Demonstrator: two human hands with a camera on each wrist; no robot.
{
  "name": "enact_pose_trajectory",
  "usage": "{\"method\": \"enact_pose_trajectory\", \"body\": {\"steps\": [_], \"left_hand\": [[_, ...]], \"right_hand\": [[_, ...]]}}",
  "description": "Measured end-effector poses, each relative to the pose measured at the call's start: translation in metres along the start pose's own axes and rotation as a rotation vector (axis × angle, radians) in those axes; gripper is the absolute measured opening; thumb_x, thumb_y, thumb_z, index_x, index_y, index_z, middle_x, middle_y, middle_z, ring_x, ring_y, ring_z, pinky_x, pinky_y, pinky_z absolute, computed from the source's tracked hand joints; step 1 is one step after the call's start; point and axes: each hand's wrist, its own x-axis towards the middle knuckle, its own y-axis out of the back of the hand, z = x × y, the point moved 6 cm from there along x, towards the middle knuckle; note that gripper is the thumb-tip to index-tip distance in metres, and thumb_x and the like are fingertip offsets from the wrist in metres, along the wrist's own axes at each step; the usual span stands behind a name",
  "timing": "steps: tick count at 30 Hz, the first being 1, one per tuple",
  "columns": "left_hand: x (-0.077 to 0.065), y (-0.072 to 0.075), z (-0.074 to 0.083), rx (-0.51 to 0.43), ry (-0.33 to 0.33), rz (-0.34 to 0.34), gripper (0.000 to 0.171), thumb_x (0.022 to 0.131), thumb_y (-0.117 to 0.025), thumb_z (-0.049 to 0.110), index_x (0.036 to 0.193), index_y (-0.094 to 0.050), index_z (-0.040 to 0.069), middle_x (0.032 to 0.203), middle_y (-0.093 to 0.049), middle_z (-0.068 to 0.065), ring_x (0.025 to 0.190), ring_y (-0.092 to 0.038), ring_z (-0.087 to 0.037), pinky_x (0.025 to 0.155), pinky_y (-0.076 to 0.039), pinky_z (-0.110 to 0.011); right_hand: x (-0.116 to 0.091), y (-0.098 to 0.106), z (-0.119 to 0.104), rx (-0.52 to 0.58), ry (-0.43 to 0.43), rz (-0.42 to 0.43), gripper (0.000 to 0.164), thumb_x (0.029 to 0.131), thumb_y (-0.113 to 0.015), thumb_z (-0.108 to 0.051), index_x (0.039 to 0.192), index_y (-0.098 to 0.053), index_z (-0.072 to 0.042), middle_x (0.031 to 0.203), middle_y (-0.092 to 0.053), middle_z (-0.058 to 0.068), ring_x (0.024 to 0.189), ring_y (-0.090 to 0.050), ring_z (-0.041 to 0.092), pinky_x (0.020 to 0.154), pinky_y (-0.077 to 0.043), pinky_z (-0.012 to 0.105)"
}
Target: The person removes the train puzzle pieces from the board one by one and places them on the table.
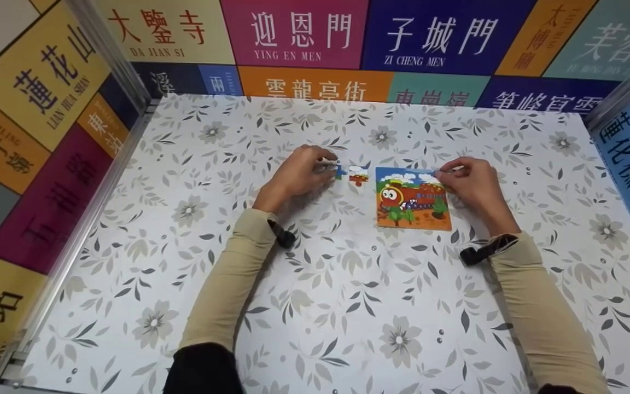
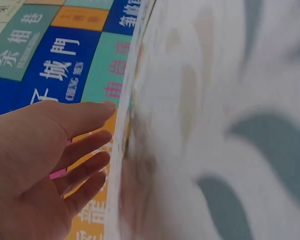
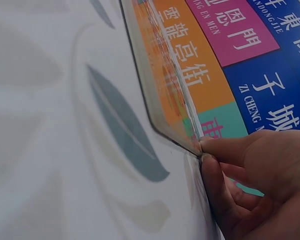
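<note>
1. Location: the board (image 1: 413, 200), bearing a train picture, rests on the desk (image 1: 326, 257), right of the loose pieces. Whether it has gaps cannot be told.
2. Pieces: the red piece (image 1: 358, 176) lies between the blue piece (image 1: 339, 171) and the board, near the board's far left corner and apart from it.
3. Right hand (image 1: 476, 180): thumb and forefinger pinch the board at its far right corner.
4. Left hand (image 1: 299, 174): thumb and fingers parted in the left wrist view, fingertips at the blue piece. Contact cannot be confirmed.
5. Step in hand: judged to be steadying or positioning the board while the left hand attends to the pieces.
6. Next move: judged to call for a light fingertip pinch on the blue piece, clear of the red piece, with the board's corner held so that it does not shift.
</note>
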Motion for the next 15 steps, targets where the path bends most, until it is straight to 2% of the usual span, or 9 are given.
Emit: {"method": "enact_pose_trajectory", "body": {"steps": [5, 11, 15], "left_hand": [[0.007, -0.010, 0.022, -0.012, -0.052, -0.010, 0.040, 0.102, -0.077, 0.020, 0.137, -0.073, 0.002, 0.137, -0.075, -0.014, 0.130, -0.069, -0.030, 0.114, -0.053, -0.040], [0.016, -0.027, 0.046, -0.035, -0.061, -0.055, 0.043, 0.103, -0.076, 0.022, 0.141, -0.071, 0.002, 0.141, -0.073, -0.013, 0.133, -0.069, -0.027, 0.115, -0.053, -0.036], [0.023, -0.039, 0.062, -0.063, -0.079, -0.087, 0.042, 0.103, -0.075, 0.018, 0.141, -0.070, 0.001, 0.141, -0.072, -0.015, 0.129, -0.071, -0.027, 0.111, -0.056, -0.034]], "right_hand": [[-0.001, 0.001, 0.000, 0.004, -0.010, -0.003, 0.040, 0.100, -0.077, -0.048, 0.123, -0.076, -0.015, 0.097, -0.073, 0.001, 0.082, -0.066, 0.016, 0.067, -0.051, 0.028], [-0.002, 0.001, -0.002, 0.019, 0.047, 0.020, 0.037, 0.100, -0.078, -0.044, 0.121, -0.077, -0.013, 0.092, -0.079, 0.000, 0.076, -0.070, 0.012, 0.065, -0.052, 0.027], [-0.003, 0.000, -0.001, 0.025, 0.046, 0.022, 0.036, 0.100, -0.078, -0.043, 0.121, -0.077, -0.013, 0.090, -0.078, -0.001, 0.075, -0.069, 0.012, 0.064, -0.052, 0.027]]}}
